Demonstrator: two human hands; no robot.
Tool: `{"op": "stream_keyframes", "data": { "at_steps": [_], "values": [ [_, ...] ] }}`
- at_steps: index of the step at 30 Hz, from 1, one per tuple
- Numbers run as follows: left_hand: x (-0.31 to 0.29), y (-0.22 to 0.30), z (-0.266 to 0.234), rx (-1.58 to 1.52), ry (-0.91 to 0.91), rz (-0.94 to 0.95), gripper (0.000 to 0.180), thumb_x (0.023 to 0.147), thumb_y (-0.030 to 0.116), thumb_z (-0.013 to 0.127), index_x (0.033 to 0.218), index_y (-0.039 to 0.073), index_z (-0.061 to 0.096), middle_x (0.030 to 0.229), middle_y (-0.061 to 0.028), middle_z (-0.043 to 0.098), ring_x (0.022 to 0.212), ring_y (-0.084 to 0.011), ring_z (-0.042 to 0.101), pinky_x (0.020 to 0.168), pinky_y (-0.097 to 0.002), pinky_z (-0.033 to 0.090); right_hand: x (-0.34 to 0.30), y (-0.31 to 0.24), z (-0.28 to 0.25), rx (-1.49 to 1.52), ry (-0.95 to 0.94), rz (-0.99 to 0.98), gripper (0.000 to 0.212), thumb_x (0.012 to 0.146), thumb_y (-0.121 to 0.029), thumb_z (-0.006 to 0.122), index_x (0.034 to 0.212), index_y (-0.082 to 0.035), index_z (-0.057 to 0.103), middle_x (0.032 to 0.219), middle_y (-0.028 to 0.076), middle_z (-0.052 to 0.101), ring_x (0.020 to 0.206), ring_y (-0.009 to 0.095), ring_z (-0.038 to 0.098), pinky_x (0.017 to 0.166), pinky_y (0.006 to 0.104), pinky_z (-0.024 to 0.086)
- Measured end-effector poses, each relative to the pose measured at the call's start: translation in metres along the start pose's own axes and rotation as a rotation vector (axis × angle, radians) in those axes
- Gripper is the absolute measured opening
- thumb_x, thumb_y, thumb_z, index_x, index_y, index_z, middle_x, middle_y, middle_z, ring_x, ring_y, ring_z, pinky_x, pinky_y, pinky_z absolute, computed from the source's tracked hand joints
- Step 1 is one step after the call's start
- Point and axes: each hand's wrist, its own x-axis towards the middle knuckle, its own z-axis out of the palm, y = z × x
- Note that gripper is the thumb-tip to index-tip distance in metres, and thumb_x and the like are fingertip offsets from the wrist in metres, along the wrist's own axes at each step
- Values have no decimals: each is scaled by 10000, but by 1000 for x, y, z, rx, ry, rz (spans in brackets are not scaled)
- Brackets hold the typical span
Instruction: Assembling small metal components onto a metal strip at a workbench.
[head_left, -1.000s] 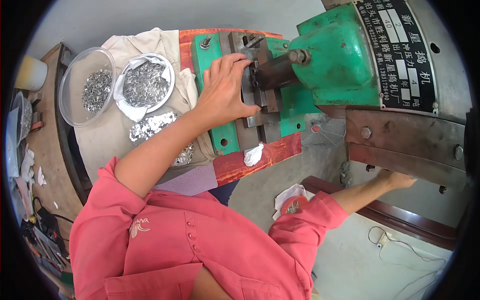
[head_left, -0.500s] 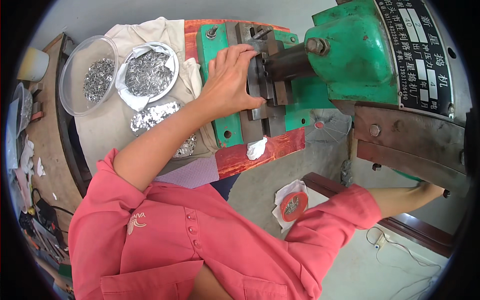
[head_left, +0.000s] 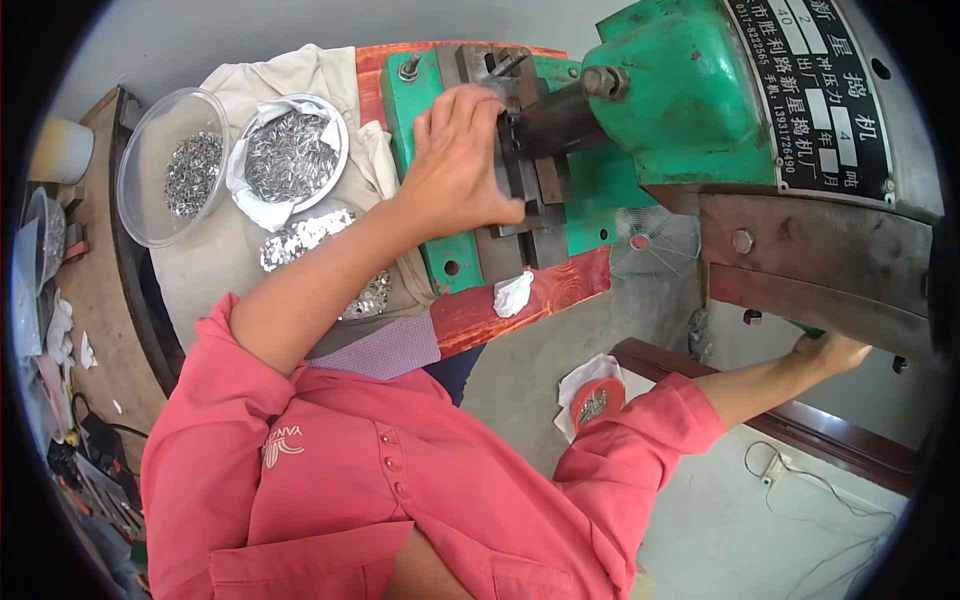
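Note:
My left hand [head_left: 455, 160] spans the dark steel die [head_left: 525, 185] on the bed of a green bench press [head_left: 690, 110]. Its thumb lies at the die's near end and its fingers curl over the far end, fingertips partly hidden. The press's dark round ram [head_left: 565, 122] meets the die just right of this hand. Far to the right, my right hand [head_left: 838, 350] is closed at a green lever [head_left: 806, 328] below the press's steel body, which hides most of the lever and some fingers.
Left of the press stand a clear plastic tub [head_left: 130, 195] and a cloth-lined white bowl [head_left: 342, 165], both with small metal parts. Shiny flat pieces [head_left: 310, 235] lie near my forearm. A red bowl [head_left: 613, 392] sits lower down; a fan [head_left: 655, 243] stands beyond the table edge.
My right hand has moved a little up and to the left. The left hand stays at the die. The whole view has shifted slightly.

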Motion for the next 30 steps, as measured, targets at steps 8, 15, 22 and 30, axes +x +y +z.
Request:
{"op": "stream_keyframes", "data": {
  "at_steps": [8,15,22,30],
  "values": [
    [-35,16,-6,-6,16,18,901,480,241,836,1263,-24,478,1296,-153,454,1306,-362,411,1077,-475,303,5,-16,10,2,64,26,360,1001,-232,559,1217,54,588,1060,153,632,824,245,631,672,381,571],
    [-37,17,-8,-11,11,23,897,487,247,838,1266,-20,481,1300,-151,452,1305,-361,411,1080,-476,303,-66,4,39,-23,120,-61,471,1023,-275,556,1395,7,498,1389,160,548,1148,278,607,952,429,547],
    [-41,11,-6,-67,-52,-22,979,519,258,905,1354,46,440,1397,-142,435,1337,-360,395,1091,-482,304,-203,48,80,206,47,114,435,1041,-317,532,1328,5,484,1248,146,593,1034,241,612,893,377,518],
    [-25,2,-21,-128,-161,41,1055,535,352,948,1400,38,434,1377,-152,430,1327,-383,373,1086,-487,308,-263,-39,124,-77,-938,535,243,992,-221,625,986,5,715,708,21,652,585,55,531,539,243,414]
  ]
}}
